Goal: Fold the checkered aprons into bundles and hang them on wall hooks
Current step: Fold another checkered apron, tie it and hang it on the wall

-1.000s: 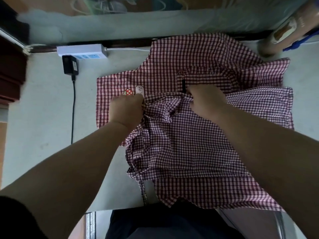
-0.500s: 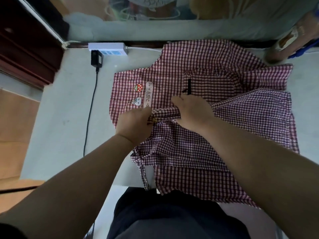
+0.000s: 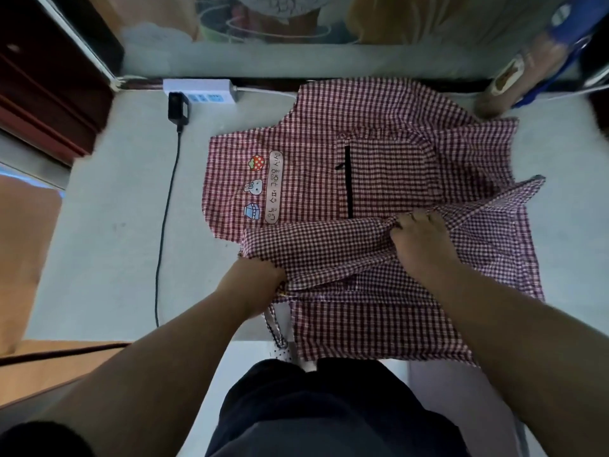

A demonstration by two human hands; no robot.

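While gripped in left hand and right hand, checkered apron on pale table near wall

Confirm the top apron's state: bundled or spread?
Partly folded, not bundled. The top apron has one band doubled over, held by the left hand and right hand; the rest lies spread flat.

A white power strip with a black charger lies on the pale table.
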